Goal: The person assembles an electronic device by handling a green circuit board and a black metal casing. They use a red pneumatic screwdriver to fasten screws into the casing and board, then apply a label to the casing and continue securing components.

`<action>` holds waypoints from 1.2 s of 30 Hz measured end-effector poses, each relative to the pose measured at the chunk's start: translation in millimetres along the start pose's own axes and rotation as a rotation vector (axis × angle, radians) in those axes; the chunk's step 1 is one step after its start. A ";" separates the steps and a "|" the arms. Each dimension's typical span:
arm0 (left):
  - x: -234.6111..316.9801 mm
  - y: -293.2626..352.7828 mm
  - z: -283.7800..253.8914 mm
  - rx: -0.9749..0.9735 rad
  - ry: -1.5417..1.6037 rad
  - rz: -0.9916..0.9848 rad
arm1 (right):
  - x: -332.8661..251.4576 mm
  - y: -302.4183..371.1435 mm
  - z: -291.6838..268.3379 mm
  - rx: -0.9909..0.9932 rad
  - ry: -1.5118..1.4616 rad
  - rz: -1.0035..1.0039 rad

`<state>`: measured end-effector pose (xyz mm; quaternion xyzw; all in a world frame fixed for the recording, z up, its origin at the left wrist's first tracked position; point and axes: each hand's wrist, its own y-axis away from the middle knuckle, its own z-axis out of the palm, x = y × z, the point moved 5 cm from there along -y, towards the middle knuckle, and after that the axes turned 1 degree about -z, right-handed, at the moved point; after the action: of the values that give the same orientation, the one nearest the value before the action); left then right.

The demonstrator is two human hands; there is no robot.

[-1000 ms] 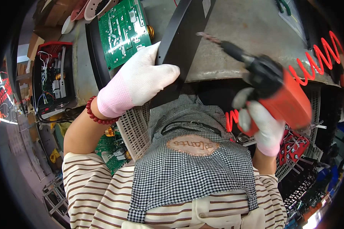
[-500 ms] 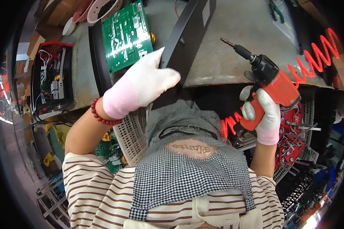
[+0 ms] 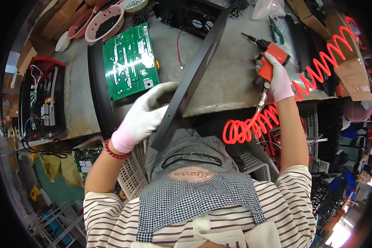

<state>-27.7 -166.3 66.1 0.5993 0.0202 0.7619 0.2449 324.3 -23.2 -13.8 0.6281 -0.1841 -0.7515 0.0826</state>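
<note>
My left hand, in a white glove with a pink cuff, is closed on the near part of a long black metal panel. The panel stands on edge, slanting from my apron to the back of the bench; its far part joins a black housing with a fan. Over the bench at the right, my gloved right hand grips a red power screwdriver, its dark bit pointing far left. A coiled red air hose hangs from its handle. Left of the panel, a green circuit board lies on a black metal plate.
A pink basket of dark small parts stands at the back left. At the far left sits an open red-and-black case with wired electronics. Green-handled pliers lie at the back right. A thin red cable rests beside the panel.
My right hand has moved the screwdriver forward, away from my body and over the bench. The panel's near end has come closer to my apron, and my left hand has shifted nearer with it.
</note>
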 end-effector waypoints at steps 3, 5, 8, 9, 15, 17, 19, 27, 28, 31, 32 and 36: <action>-1.9 -13.5 1.1 -0.011 -0.071 0.099 | -2.6 -10.5 -15.8 -0.051 0.297 -0.116; -1.7 -18.3 1.2 0.000 -0.108 0.130 | -30.1 -0.4 -12.9 0.182 1.091 -0.567; -12.5 -23.5 3.1 0.045 -0.128 0.096 | -74.3 32.3 38.0 0.119 1.351 -0.696; -15.6 -24.0 5.4 0.057 -0.118 0.151 | -86.5 33.6 57.0 0.058 1.131 -0.663; -11.0 -25.1 13.4 0.196 -0.413 0.216 | -127.9 6.3 170.2 -0.178 0.811 -0.816; -12.3 -24.4 19.9 0.218 -0.437 0.235 | -122.8 -19.7 185.9 -0.237 0.902 -0.634; -10.3 -26.0 20.2 0.234 -0.468 0.326 | -117.7 -37.9 192.1 -0.201 0.904 -0.644; -25.1 -32.2 19.8 0.098 0.029 0.157 | -116.1 -36.6 189.2 -0.266 0.869 -0.640; -24.0 -33.6 16.7 0.094 0.016 0.160 | -115.5 -36.9 188.6 -0.276 0.859 -0.621; -12.7 -15.2 -0.4 0.064 -0.484 0.480 | -104.8 -26.0 182.7 -0.375 0.815 -0.546; -5.3 -2.3 -5.2 0.030 -0.719 0.668 | -100.5 -17.8 177.4 -0.351 0.833 -0.506; -13.8 30.1 -36.7 -0.119 -0.251 -0.150 | -81.0 27.5 158.0 -0.283 0.832 -0.456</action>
<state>-69.8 -188.7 53.1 0.6711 -0.0113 0.6604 0.3367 183.3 7.7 93.4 0.8817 0.1103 -0.4538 0.0669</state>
